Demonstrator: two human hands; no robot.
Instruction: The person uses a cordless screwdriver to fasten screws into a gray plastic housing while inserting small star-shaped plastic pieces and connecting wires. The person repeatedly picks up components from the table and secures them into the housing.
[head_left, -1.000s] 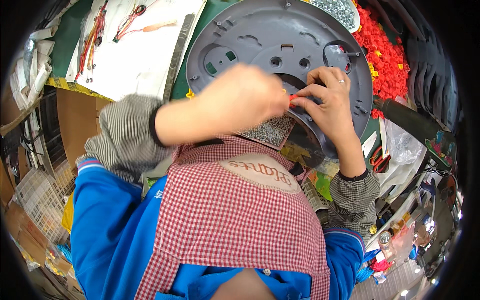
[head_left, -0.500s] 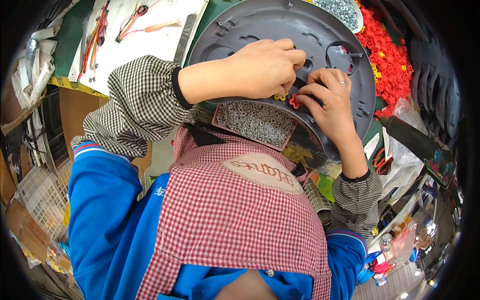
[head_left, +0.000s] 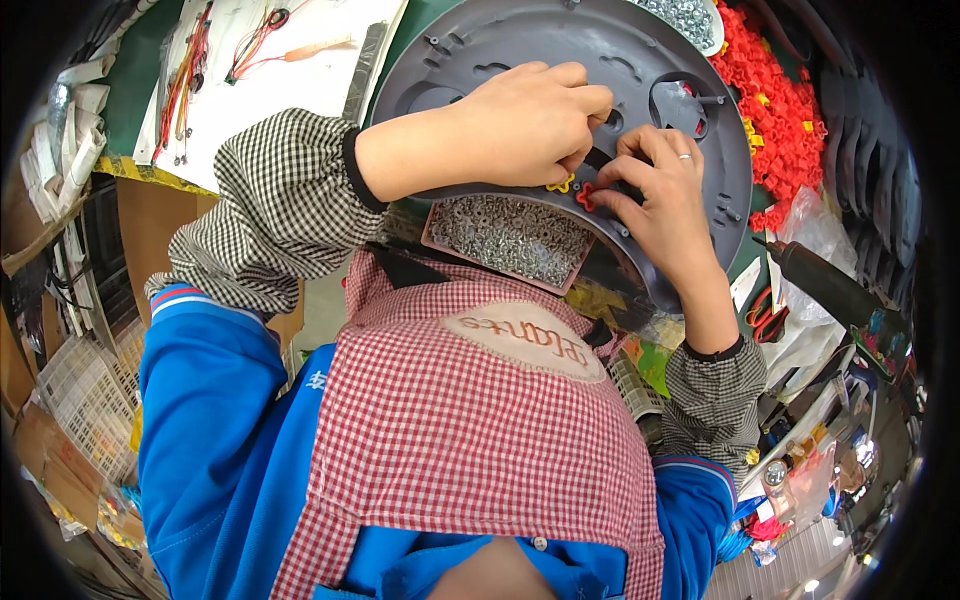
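Observation:
A large curved dark grey plastic shell [head_left: 420, 68] lies on the bench with its ribbed, post-studded inside facing up. My left hand [head_left: 535, 122] reaches over it, fingers curled down and closed; what they grip is hidden beneath them. Just under those fingers a small yellow flower-shaped piece [head_left: 560, 185] shows near the shell's inner edge. Beside it, a small red flower-shaped piece [head_left: 585, 197] sits at the fingertips of my right hand [head_left: 662, 195], with thumb and index finger closed on it. A ring is on one right finger.
A tray of small metal parts [head_left: 510, 240] stands between the shell and my apron. Beyond the shell are a container of screws [head_left: 685, 22] and a heap of red pieces [head_left: 775, 120] with some yellow ones. Wires [head_left: 190, 80] lie on white board at left; a dark-handled tool [head_left: 815, 270] is at right.
Both hands have shifted very slightly up and left in the picture, together with the shell. They keep nearly the same pose beside the yellow and red pieces.

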